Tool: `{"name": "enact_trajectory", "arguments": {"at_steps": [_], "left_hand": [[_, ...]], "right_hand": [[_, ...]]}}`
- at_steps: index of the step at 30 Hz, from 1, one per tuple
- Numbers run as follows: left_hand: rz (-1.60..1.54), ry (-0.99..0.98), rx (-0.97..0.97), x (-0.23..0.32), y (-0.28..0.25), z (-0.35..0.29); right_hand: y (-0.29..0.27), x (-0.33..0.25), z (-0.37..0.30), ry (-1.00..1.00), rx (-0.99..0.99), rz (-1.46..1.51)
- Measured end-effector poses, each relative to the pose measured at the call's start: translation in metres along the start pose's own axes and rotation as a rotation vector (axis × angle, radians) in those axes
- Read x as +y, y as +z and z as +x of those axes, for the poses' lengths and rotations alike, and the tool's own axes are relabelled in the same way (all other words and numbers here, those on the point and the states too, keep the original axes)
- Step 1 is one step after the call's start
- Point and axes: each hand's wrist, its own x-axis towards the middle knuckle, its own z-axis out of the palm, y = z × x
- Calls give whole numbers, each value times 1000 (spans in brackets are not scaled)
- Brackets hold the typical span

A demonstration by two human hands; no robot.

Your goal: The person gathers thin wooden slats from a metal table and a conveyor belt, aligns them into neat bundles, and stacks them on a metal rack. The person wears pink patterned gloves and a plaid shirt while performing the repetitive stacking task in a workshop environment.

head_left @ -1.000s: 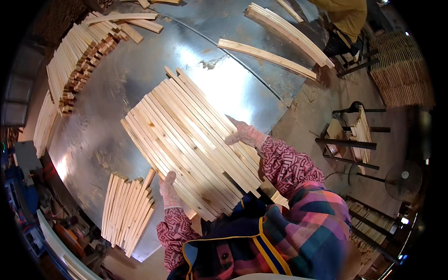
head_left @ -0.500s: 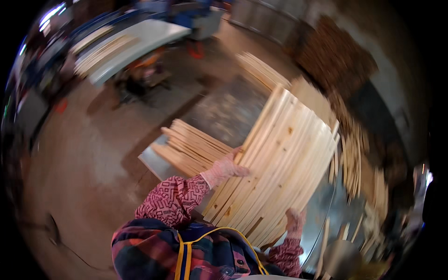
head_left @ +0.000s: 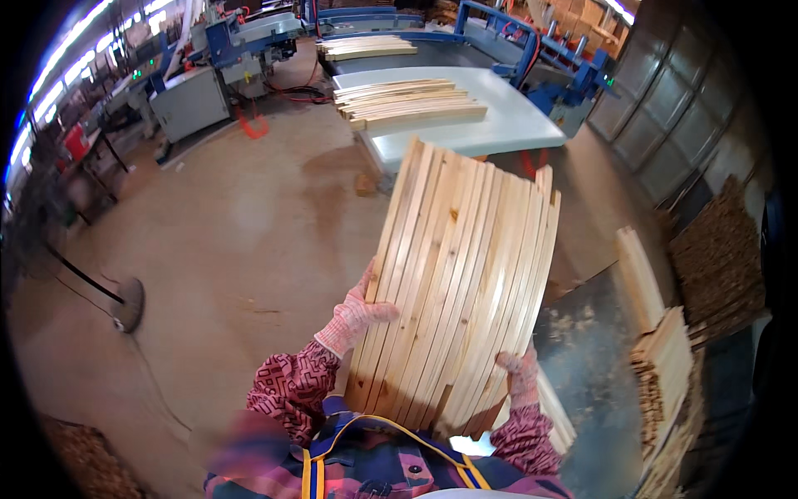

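Note:
A wide stack of pale wooden strips [head_left: 457,283], laid side by side, is held up in front of my body. My left hand [head_left: 357,318], in a pinkish knit glove, grips its left edge, thumb over the top face. On the right edge, lower down, my right hand [head_left: 521,376] clasps the stack in a matching glove, thumb on top. The fingers of both hands are mostly hidden beneath the wood. Several strips show small dark knots, and their ends are slightly uneven.
Ahead stands a pale-topped table [head_left: 507,108] with a row of wooden strips [head_left: 407,101] on it, beside blue machinery [head_left: 573,71]. More stacked boards [head_left: 665,366] lie at right, by a metal surface [head_left: 590,358] strewn with shavings. A round-based stand [head_left: 129,306] is on the floor at left.
My view has swung leftward, from the metal work surface toward the pale-topped table. The stack has come along in both hands, away from the strips lying on that surface.

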Motion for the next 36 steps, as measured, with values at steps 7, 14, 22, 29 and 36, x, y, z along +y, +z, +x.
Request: {"name": "enact_trajectory", "arguments": {"at_steps": [7, 14, 22, 29, 36], "left_hand": [[127, 184, -36, 4, 26, 4], [289, 76, -209, 35, 57, 0], [437, 260, -253, 32, 26, -8], [172, 304, -373, 27, -11, 6], [192, 259, -450, 10, -7, 8]], "right_hand": [[-24, 5, 4, -30, -15, 119], [-14, 34, -50, -296, 135, 189], [6, 31, -66, -383, 138, -47], [41, 34, -70, -440, 111, -15], [6, 35, -101, -412, 183, -88]]}}
